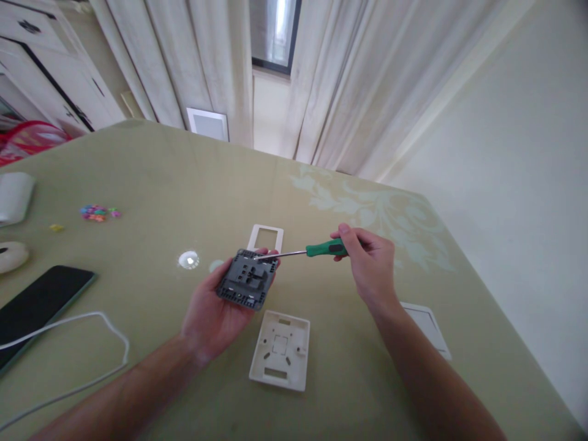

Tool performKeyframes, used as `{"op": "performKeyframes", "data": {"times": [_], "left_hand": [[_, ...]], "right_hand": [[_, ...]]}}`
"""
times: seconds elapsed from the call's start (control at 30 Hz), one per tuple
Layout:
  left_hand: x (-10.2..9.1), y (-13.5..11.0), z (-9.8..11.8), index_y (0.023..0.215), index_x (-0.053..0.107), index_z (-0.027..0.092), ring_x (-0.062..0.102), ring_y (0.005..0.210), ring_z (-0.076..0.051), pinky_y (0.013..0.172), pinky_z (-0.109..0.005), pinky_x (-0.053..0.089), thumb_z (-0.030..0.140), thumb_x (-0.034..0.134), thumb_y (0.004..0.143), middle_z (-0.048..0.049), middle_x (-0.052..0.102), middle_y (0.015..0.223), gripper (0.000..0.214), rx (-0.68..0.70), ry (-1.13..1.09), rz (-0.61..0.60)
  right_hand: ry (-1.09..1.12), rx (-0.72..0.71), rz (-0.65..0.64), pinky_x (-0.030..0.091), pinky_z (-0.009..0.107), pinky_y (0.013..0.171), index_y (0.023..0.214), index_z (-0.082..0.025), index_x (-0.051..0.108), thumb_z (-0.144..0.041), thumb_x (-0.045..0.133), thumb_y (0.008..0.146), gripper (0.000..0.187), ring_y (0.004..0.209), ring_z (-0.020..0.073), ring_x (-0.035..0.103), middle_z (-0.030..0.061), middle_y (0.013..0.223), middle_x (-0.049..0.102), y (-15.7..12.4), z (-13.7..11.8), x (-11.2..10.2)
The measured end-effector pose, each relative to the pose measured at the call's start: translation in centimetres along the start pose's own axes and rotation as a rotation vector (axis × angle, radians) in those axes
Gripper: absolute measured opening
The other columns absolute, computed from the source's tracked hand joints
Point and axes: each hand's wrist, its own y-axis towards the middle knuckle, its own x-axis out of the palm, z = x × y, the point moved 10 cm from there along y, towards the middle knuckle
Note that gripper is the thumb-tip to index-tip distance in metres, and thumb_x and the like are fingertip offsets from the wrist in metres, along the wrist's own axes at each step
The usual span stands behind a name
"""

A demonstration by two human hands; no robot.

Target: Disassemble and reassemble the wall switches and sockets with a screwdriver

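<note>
mid-frame, left hand (212,313) cups a grey switch module (248,278); right hand (369,260) grips a green screwdriver (326,248), tip on the module, above a white box (280,349)

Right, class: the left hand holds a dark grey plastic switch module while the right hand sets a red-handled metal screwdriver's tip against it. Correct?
No: the handle is green, not red, as the head view shows. The left hand holds the dark grey plastic switch module while the right hand sets the tip of the green-handled metal screwdriver against it.
</note>
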Motion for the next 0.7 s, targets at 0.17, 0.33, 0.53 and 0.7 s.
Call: {"op": "performKeyframes", "data": {"times": [0.17,0.33,0.53,0.7], "left_hand": [[0.0,-0.2,-0.1,0.13,0.079,0.004,0.087,0.107,-0.033,0.089,-0.044,0.075,0.026,0.037,0.117,-0.0238,0.084,0.126,0.048,0.0,0.012,0.009],[0.2,0.0,-0.2,0.119,0.082,0.006,0.087,0.106,-0.032,0.09,-0.043,0.075,0.024,0.039,0.116,-0.0221,0.085,0.123,0.047,-0.004,0.028,-0.017],[0.2,-0.1,-0.2,0.115,0.083,0.005,0.087,0.106,-0.032,0.089,-0.042,0.075,0.024,0.038,0.117,-0.0231,0.085,0.124,0.049,-0.006,0.057,-0.022],[-0.1,0.0,-0.4,0.12,0.082,0.005,0.086,0.107,-0.032,0.09,-0.041,0.074,0.025,0.04,0.117,-0.0223,0.085,0.123,0.046,-0.027,0.053,-0.037]], "right_hand": [[-0.038,-0.022,0.004,0.06,0.021,0.048,0.082,-0.02,0.088,-0.05,0.086,0.092,0.032,0.053,0.0139,0.072,0.0024,0.067,0.079,0.0,-0.6,0.0],[-0.029,-0.029,0.007,0.06,0.022,0.048,0.081,-0.021,0.088,-0.05,0.086,0.092,0.031,0.053,0.0143,0.072,0.0021,0.066,0.078,0.0,-0.5,-0.1],[-0.087,-0.066,0.004,0.059,0.021,0.048,0.082,-0.021,0.088,-0.051,0.084,0.094,0.033,0.052,0.0135,0.072,0.002,0.066,0.079,0.0,-1.2,-0.2],[-0.09,-0.072,0.006,0.06,0.021,0.049,0.082,-0.021,0.088,-0.052,0.084,0.094,0.034,0.052,0.014,0.072,0.0018,0.066,0.079,-0.2,-1.7,-0.2]]}}
